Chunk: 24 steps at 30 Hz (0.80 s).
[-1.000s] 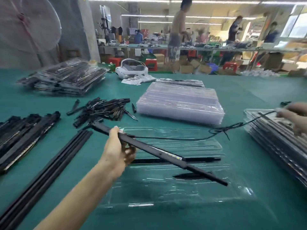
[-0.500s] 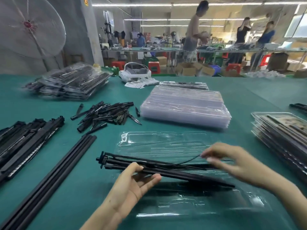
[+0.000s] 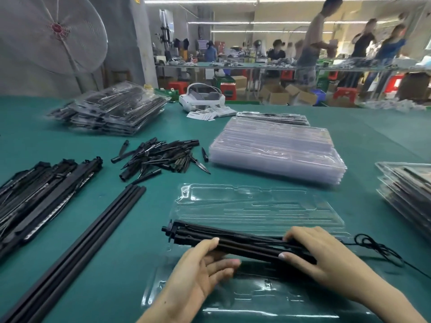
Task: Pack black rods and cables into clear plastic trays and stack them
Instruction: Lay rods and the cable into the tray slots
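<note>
An open clear plastic tray [image 3: 256, 206] lies flat on the green table in front of me. A bundle of black rods [image 3: 233, 240] lies across its middle, tilted down to the right. My left hand [image 3: 200, 273] holds the bundle from below, thumb on its near side. My right hand [image 3: 324, 255] grips the bundle's right part, fingers over the top. A thin black cable [image 3: 377, 249] trails off the bundle's right end onto the table.
A stack of empty clear trays [image 3: 277, 150] sits behind. Packed trays are piled at the far left [image 3: 112, 110] and at the right edge [image 3: 410, 187]. Long black rods [image 3: 70, 250], folded rod sets [image 3: 35, 201] and a heap of black spikes [image 3: 161, 157] lie left.
The bundle of rods has come down onto the open tray. My right hand moved from the cable onto the rods' right part, and my left hand slid right under them.
</note>
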### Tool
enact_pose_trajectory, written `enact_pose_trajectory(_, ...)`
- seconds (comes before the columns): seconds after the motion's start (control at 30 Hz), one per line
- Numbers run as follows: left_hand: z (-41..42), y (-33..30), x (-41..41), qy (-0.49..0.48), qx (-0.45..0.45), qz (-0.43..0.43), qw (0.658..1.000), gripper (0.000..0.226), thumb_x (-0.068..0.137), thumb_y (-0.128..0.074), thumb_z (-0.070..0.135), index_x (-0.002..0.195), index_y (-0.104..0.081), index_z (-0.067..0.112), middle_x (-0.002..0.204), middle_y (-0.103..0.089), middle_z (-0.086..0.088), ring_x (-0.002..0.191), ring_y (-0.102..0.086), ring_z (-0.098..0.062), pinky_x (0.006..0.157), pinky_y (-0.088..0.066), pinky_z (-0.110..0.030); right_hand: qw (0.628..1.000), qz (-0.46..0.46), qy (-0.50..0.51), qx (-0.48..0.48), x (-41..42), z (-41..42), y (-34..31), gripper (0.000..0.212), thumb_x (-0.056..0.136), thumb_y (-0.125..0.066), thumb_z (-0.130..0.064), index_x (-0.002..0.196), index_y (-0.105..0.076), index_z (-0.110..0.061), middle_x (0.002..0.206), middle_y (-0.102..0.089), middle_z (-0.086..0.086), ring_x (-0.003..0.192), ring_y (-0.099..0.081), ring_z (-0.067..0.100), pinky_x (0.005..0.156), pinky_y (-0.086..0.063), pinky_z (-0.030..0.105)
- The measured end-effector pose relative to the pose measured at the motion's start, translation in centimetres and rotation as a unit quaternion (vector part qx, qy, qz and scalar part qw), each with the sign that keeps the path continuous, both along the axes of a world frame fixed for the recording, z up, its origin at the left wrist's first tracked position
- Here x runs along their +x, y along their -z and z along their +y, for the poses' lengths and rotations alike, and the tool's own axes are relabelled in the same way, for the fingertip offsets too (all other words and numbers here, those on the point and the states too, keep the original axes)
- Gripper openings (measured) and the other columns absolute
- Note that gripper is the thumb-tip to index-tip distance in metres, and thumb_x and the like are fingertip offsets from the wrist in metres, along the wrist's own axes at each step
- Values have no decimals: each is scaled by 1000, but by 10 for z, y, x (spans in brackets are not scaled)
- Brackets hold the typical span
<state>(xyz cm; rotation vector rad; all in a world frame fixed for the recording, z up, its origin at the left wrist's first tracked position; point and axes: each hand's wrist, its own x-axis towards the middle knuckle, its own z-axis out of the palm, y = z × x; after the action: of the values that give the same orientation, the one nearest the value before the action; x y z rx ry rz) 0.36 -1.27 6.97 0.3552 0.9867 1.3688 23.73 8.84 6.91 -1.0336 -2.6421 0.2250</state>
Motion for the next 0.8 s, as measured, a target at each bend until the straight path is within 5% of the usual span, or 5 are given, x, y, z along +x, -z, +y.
enact_pose_trajectory(0.1, -1, -4, -21, -55, 22, 113, 992, 40, 70, -71, 21, 93, -42, 6, 59, -53, -1, 50, -52, -15, 36, -36, -18, 999, 25, 9, 42, 0, 0, 2, 54, 88, -20, -74, 95, -54, -32, 85, -51, -27, 76, -54, -1, 71, -37, 14)
enact_pose_trajectory(0.33, -7, -10, -69, -41, 57, 378, 923, 42, 65, -69, 40, 93, -67, 9, 51, -46, -10, 38, -30, -13, 37, -29, -14, 996, 89, -11, 7, 1, 4, 4, 25, 93, -33, -62, 109, -43, -46, 97, -55, -25, 86, -59, -2, 74, -45, 19)
enact_pose_trajectory(0.47, -6, -12, -73, -39, 51, 403, 913, 21, 66, -66, 44, 79, -73, 29, 48, -45, -9, 34, -28, -10, 38, -29, -12, 993, 118, -20, 2, 3, 6, 7, 14, 94, -42, -45, 107, -47, -43, 94, -55, -22, 82, -57, 0, 72, -44, 22)
enact_pose_trajectory(0.67, -1, -2, -71, -45, 30, 419, 906, 24, 74, -66, 39, 87, -70, 19, 44, -43, -6, 31, -26, -8, 35, -22, -13, 984, 162, -4, 78, 0, 10, 12, 10, 89, -58, -25, 93, -66, -24, 94, -56, -17, 86, -55, 4, 77, -42, 28)
enact_pose_trajectory(0.8, 1, 7, -72, -46, 8, 445, 894, 17, 86, -64, 33, 88, -69, 16, 44, -43, -3, 33, -30, -7, 33, -23, -13, 970, 217, -10, 109, -2, 7, 12, 23, 89, -56, -32, 86, -71, -15, 89, -57, -10, 83, -57, 7, 76, -43, 23)
